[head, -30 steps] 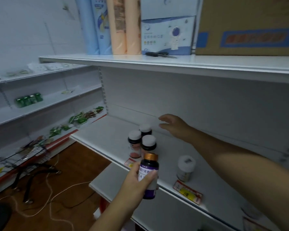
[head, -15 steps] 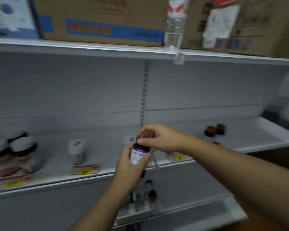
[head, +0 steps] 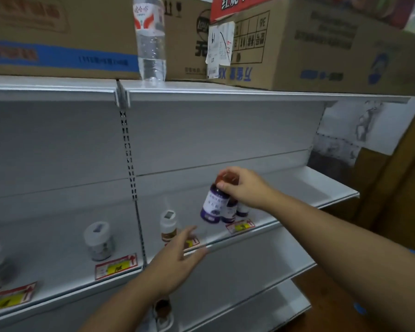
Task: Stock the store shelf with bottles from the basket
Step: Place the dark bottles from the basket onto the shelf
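on the middle shelf [head: 316,180], seen from the head camera, the right hand [head: 243,188] grasps a purple bottle [head: 212,206] by its brown cap, fingers closed around the top. the bottle hangs tilted, its bottom toward the person, just above the shelf surface and touching or almost touching two similar bottles [head: 235,208] behind it; i cannot tell which. the left hand [head: 177,257] is released and empty, fingers spread, low in front of the shelf edge. the basket is not visible.

to do this step well, i think the bottle should first be made upright, then lowered beside the standing bottles, label to the front, above the price tag [head: 240,226]. a grip only on the cap lets the body swing, so a slow descent is safer; a push could knock the neighbours. the free hand could steady them if needed.
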Action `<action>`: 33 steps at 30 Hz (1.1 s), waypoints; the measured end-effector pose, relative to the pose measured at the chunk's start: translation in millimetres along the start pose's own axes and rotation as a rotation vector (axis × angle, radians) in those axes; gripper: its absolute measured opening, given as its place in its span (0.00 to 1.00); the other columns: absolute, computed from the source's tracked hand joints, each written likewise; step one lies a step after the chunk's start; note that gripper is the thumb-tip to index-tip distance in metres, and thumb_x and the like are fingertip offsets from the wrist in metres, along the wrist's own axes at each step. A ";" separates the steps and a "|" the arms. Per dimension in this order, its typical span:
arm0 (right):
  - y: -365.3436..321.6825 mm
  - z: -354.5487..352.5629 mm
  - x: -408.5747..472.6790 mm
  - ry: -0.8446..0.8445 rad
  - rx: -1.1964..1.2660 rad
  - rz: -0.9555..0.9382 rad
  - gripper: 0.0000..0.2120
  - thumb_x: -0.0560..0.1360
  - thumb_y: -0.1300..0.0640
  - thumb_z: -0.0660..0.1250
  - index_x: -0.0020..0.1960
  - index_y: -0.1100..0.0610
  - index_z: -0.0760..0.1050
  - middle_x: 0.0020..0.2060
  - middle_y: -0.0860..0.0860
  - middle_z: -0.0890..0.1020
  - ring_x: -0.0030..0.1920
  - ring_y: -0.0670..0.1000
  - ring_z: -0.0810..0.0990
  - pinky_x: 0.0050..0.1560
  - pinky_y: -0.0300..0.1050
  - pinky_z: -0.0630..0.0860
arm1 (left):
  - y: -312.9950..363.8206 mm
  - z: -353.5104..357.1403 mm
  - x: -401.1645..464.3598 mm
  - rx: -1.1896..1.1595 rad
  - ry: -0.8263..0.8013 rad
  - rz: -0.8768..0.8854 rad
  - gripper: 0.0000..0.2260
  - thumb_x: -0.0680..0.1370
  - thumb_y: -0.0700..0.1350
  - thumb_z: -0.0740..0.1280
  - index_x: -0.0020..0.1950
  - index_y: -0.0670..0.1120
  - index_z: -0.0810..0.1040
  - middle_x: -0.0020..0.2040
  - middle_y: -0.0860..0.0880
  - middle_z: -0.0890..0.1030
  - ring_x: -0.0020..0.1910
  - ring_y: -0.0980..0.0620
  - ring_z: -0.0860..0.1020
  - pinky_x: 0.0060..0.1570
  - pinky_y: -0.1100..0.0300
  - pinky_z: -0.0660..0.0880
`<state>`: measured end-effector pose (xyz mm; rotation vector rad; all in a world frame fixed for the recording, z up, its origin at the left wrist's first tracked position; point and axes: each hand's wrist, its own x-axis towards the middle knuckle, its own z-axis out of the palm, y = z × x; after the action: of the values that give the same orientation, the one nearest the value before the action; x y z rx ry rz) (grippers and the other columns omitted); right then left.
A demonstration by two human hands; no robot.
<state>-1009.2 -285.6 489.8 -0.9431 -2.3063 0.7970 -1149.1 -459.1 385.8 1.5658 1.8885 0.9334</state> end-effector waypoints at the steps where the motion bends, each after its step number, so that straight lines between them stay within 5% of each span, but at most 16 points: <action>1: 8.8 -10.1 14.9 0.046 -0.062 -0.011 0.15 0.72 0.52 0.69 0.58 0.52 0.75 0.53 0.55 0.82 0.54 0.56 0.80 0.57 0.52 0.76 | -4.4 1.9 2.8 0.203 -0.004 0.011 0.26 0.74 0.65 0.60 0.71 0.61 0.61 0.69 0.57 0.70 0.65 0.59 0.70 0.63 0.61 0.67; 3: 25.1 -26.4 46.9 0.089 -0.144 -0.033 0.18 0.72 0.51 0.67 0.62 0.50 0.72 0.57 0.55 0.80 0.55 0.56 0.79 0.56 0.52 0.76 | -14.6 6.5 3.1 0.505 -0.034 0.043 0.28 0.73 0.67 0.57 0.71 0.59 0.62 0.72 0.57 0.67 0.68 0.57 0.66 0.66 0.60 0.65; 7: 51.3 -35.4 106.7 -0.007 -0.192 0.018 0.20 0.77 0.52 0.60 0.67 0.55 0.69 0.67 0.56 0.73 0.62 0.57 0.74 0.62 0.48 0.72 | -44.6 11.7 -8.1 0.579 -0.109 -0.085 0.34 0.68 0.73 0.52 0.71 0.61 0.61 0.72 0.60 0.65 0.69 0.60 0.65 0.65 0.63 0.65; 12: 83.1 -5.2 141.4 -0.271 -0.295 0.005 0.14 0.73 0.60 0.60 0.50 0.70 0.74 0.50 0.64 0.80 0.54 0.63 0.77 0.55 0.53 0.73 | -58.6 16.8 -18.0 0.613 -0.153 -0.209 0.39 0.63 0.75 0.47 0.72 0.62 0.61 0.75 0.63 0.58 0.74 0.60 0.57 0.68 0.62 0.64; 16: 105.9 22.3 145.7 -0.446 -0.376 0.007 0.04 0.70 0.61 0.65 0.43 0.59 0.77 0.42 0.52 0.77 0.43 0.52 0.76 0.40 0.42 0.70 | -54.1 16.5 -18.1 0.613 -0.114 -0.243 0.36 0.65 0.74 0.51 0.71 0.62 0.61 0.74 0.64 0.60 0.71 0.60 0.62 0.67 0.61 0.64; 19: 110.6 27.4 146.6 -0.427 -0.388 0.037 0.12 0.69 0.61 0.64 0.31 0.50 0.66 0.31 0.47 0.71 0.32 0.47 0.70 0.30 0.40 0.63 | -52.1 15.3 -18.0 0.624 -0.059 -0.213 0.32 0.69 0.71 0.54 0.71 0.61 0.61 0.72 0.62 0.63 0.68 0.62 0.65 0.63 0.65 0.66; 22: 109.8 23.5 142.9 -0.453 -0.379 0.035 0.03 0.72 0.56 0.63 0.44 0.49 0.74 0.44 0.46 0.76 0.47 0.53 0.75 0.40 0.38 0.68 | -48.1 11.8 -14.5 0.620 -0.034 -0.193 0.31 0.70 0.70 0.54 0.71 0.61 0.62 0.71 0.61 0.64 0.68 0.61 0.64 0.64 0.64 0.65; 25: 103.2 17.6 135.7 -0.451 -0.412 0.027 0.25 0.75 0.52 0.62 0.70 0.52 0.63 0.68 0.53 0.69 0.65 0.55 0.70 0.59 0.43 0.68 | -40.6 6.7 -5.4 0.654 -0.017 -0.155 0.30 0.71 0.68 0.55 0.72 0.60 0.61 0.73 0.59 0.64 0.70 0.59 0.63 0.68 0.61 0.63; 30: 66.1 27.5 106.4 -0.422 -0.558 -0.114 0.31 0.76 0.48 0.62 0.75 0.51 0.52 0.76 0.52 0.54 0.75 0.53 0.55 0.72 0.45 0.54 | -24.4 -20.8 16.1 0.708 0.036 -0.065 0.31 0.72 0.67 0.55 0.73 0.59 0.59 0.74 0.54 0.64 0.71 0.54 0.63 0.68 0.56 0.63; 33: 39.3 46.9 77.4 -0.455 -0.644 -0.249 0.34 0.76 0.46 0.61 0.75 0.48 0.48 0.77 0.52 0.47 0.76 0.53 0.45 0.75 0.50 0.49 | -20.7 -40.8 25.2 0.741 0.063 -0.053 0.33 0.73 0.67 0.55 0.76 0.59 0.51 0.78 0.52 0.54 0.77 0.52 0.51 0.73 0.52 0.55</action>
<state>-1070.4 -220.0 449.0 -0.7396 -3.0984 0.1550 -1197.8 -444.0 396.6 1.8681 2.4717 0.2462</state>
